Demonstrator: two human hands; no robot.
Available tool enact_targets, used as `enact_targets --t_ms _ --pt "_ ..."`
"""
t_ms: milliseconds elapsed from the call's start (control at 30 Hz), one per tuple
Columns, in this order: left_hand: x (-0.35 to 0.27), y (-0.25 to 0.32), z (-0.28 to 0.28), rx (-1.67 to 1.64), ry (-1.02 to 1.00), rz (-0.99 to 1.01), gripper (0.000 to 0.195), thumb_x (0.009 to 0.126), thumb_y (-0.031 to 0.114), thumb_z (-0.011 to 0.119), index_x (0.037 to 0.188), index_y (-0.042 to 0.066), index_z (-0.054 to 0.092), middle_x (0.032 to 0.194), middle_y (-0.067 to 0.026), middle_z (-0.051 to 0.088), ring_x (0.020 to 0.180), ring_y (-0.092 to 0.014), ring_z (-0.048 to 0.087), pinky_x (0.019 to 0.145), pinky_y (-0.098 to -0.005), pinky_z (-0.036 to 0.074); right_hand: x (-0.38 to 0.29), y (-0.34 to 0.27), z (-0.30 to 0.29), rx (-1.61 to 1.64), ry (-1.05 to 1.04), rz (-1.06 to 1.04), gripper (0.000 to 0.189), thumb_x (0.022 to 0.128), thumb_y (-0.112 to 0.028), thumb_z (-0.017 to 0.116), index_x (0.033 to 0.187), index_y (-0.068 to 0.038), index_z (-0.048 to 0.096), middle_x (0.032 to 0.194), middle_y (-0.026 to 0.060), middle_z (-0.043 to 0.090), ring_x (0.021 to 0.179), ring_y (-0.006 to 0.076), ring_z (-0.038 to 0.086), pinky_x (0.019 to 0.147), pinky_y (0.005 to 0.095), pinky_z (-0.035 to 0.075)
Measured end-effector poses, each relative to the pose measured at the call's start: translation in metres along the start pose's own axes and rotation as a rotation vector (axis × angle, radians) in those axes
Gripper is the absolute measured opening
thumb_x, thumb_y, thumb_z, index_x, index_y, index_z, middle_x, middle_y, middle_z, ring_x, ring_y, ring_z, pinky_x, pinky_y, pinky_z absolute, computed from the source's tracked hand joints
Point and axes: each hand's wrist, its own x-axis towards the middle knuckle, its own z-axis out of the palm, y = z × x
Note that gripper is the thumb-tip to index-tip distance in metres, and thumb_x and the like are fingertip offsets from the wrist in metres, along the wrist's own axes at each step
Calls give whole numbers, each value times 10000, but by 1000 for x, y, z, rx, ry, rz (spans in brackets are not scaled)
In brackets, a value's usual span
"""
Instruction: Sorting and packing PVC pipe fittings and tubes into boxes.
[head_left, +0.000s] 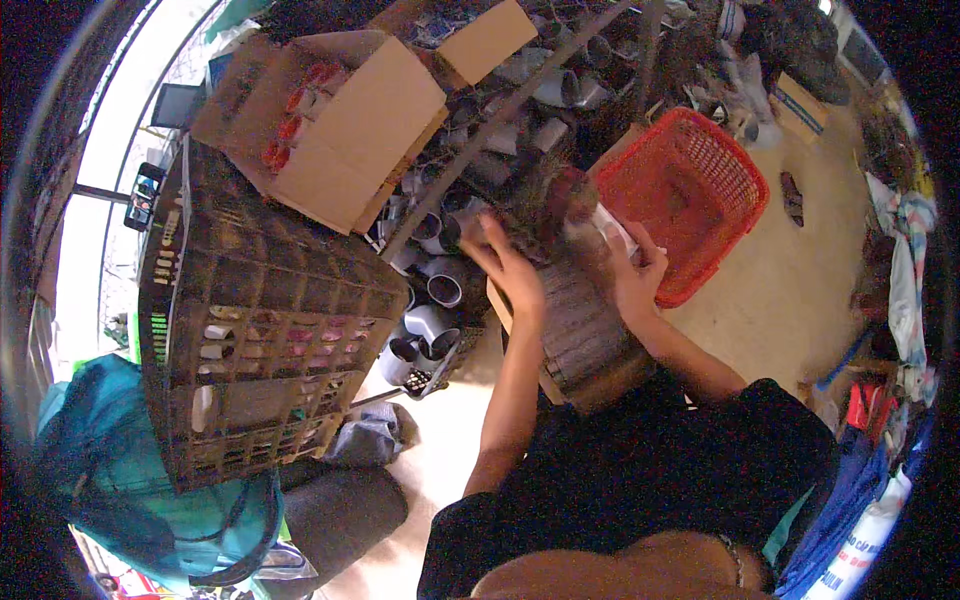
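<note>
My left hand (514, 281) is raised with its fingers apart and nothing visible in it. Just beyond it lies a heap of grey plastic pipe fittings (431, 322). In the fingers of my right hand (637, 274) is a small white piece (616, 227), perhaps plastic or paper; blur hides its exact kind. Between and beyond the hands is a dark, reddish blurred thing (566, 195) that I cannot make out. Below them, in front of my body, is a grey ribbed surface (581, 322) with a light brown edge on its left.
A red plastic basket (679, 199) stands right of my right hand. To the left are a dark plastic crate (277, 300), an open cardboard box (360, 127) with red-and-clear items, and a teal bag (135, 480). A bar (487, 146) crosses above the fittings.
</note>
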Motion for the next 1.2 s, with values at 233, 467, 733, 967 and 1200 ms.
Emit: enact_targets --t_ms 233,467,733,967,1200 --pt "-8 -30 -8 636 -726 147 484 959 280 414 1310 -50 376 1365 -220 373 1247 -243 363 1041 -337 260 -3 10 2 -92 -199 135 283 867 -94 594 1124 25 585 963 13 599 822 80 538 695 235 454" --pt "2 6 0 491 -585 109 435 922 210 500 1196 -120 424 1159 -256 537 1099 -282 498 971 -342 346 1 -18 -1 -24 -405 20 304 857 -218 617 1077 -14 567 1049 98 606 944 196 576 860 285 440" --pt "8 -2 -6 236 81 120 465 913 206 529 1295 -5 367 1290 -203 432 1141 -247 445 972 -338 343 5 -17 2 -50 -470 186 309 878 -242 589 1089 -23 537 966 140 604 905 293 593 855 341 446" --pt "-16 7 14 319 -571 213 276 900 155 511 1112 -17 472 965 -212 596 912 -240 566 842 -350 413 11 16 2 -190 -407 57 300 915 -255 527 1088 -11 535 973 180 611 906 362 589 853 377 447" --pt "-16 7 14 266 -283 148 231 939 195 453 1072 9 428 832 -141 558 782 -241 529 749 -369 416 8 5 -6 -596 -600 -291 410 907 -335 500 1152 -9 543 1138 206 543 1148 363 469 977 414 359"
